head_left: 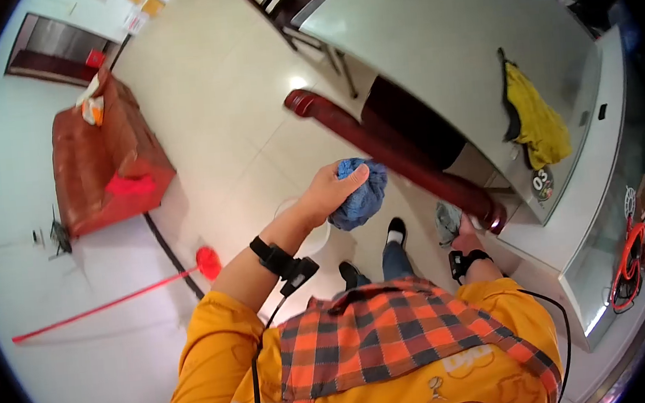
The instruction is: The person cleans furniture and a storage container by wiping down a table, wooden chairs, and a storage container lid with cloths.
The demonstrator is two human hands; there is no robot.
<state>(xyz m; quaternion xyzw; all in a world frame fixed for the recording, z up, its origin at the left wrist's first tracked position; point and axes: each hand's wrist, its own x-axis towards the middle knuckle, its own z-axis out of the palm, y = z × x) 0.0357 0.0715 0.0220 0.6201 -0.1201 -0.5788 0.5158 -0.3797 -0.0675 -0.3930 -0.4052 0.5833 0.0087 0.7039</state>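
My left hand (341, 192) is closed around a bunched blue cloth (360, 198), its thumb on top. Below that forearm, a pale bucket (314, 240) is partly hidden. My right hand (465, 236) is lower right, beside the end of a dark red wooden chair rail (387, 150). A crumpled grey cloth (448, 223) is at its fingers, which the rail partly hides. The blue cloth is close to the rail; whether they touch is unclear.
A grey-topped table (438, 30) bears a yellow cloth (536, 117). Right of it stands a white cabinet (572, 245) with an orange cable (626, 275). Another chair (297, 0) is at the top. Left are a brown sofa (104, 159) and a red-handled pole (109, 304).
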